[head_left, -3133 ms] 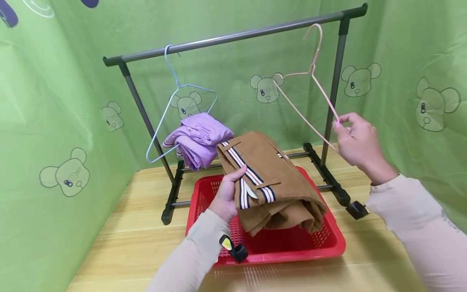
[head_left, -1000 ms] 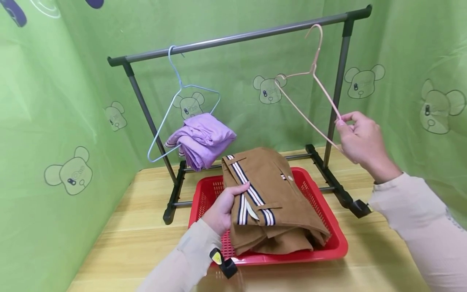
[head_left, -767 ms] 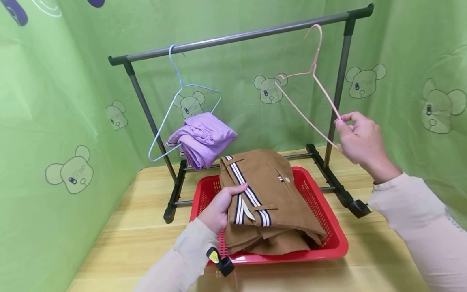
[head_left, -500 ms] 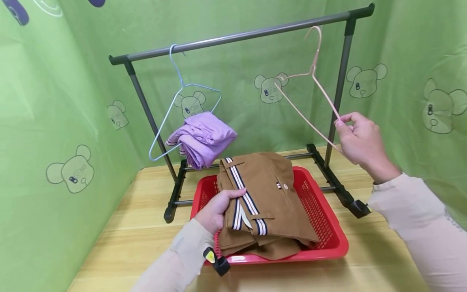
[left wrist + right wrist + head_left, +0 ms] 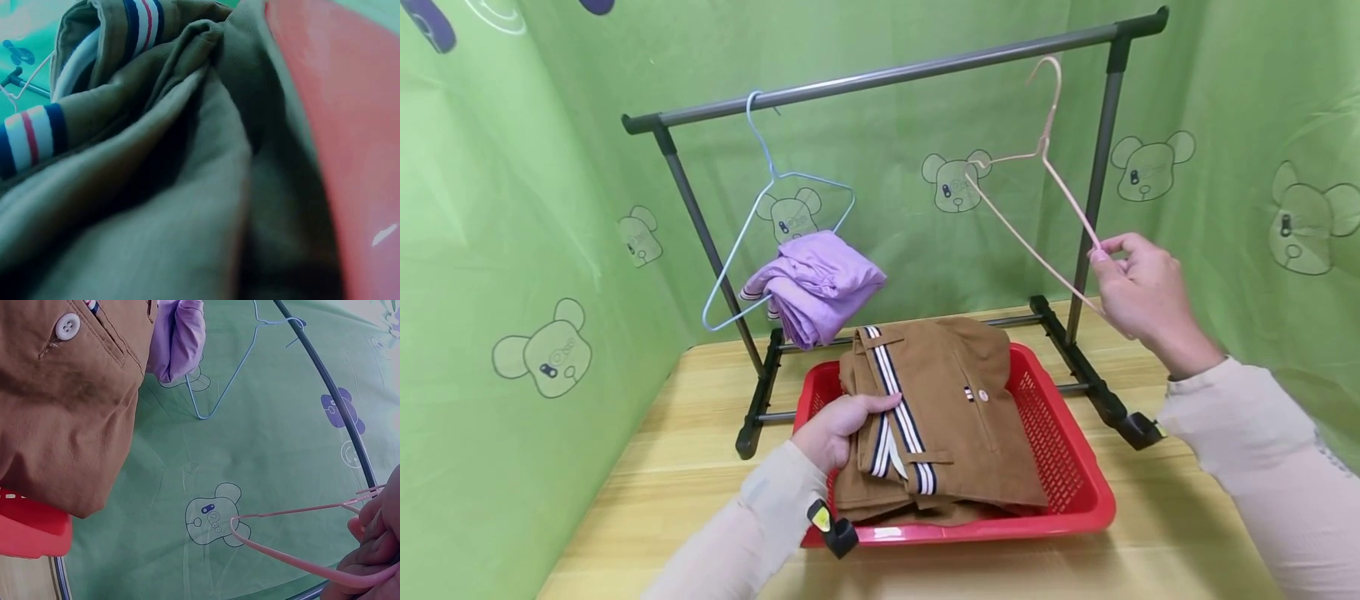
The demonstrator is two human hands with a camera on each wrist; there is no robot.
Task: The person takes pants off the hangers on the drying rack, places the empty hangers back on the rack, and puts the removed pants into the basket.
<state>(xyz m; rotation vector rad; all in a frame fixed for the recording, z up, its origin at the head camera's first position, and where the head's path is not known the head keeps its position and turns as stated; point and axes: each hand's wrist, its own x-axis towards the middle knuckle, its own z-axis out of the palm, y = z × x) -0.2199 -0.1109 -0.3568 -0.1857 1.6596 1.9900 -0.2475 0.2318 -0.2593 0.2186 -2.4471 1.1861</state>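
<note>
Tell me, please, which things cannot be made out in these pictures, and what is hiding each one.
Left hand, head view: most of its fingers are hidden by the brown garment.
Red basket, head view: the brown garment covers most of its floor.
Pink hanger, head view: the right hand hides one lower corner.
The right hand, right wrist view: partly cut off by the right edge.
Left wrist view: the brown garment's nearest folds are blurred.

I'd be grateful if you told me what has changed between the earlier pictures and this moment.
The left hand has moved down and slightly left, lowering the brown garment it grips toward the red basket. Nothing has been let go. The right hand still holds the pink hanger, nearly in place; the blue hanger with the purple garment stays on the rack.
</note>
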